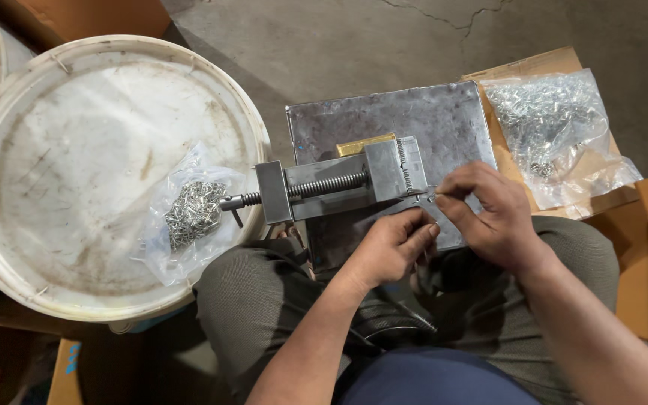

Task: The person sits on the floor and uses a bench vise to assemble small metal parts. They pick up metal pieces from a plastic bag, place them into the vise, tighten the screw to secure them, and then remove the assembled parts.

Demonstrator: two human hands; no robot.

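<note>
Right now my right hand [489,217] is pinching one tiny metal piece [438,194] between thumb and forefinger, holding it at the jaw end of the small steel vise [339,186], while my left hand [391,246] has its fingers curled together just below the same spot, touching the vise's edge; whether it grips anything I cannot tell. The vise sits on a grey metal plate [444,120] across my knees, with a yellowish block [365,142] tucked behind it. How far along am I? I'd judge somewhere in the middle: one clear bag of small silvery pieces [553,135] lies to my right on a sheet of cardboard [541,64], well filled, and a second clear bag [193,214] with a smaller heap rests on the white bucket lid [76,172] to my left. Count: one vise, one plate, two bags, one lid, one piece in hand; the loose pieces are too many and too small to count.
</note>
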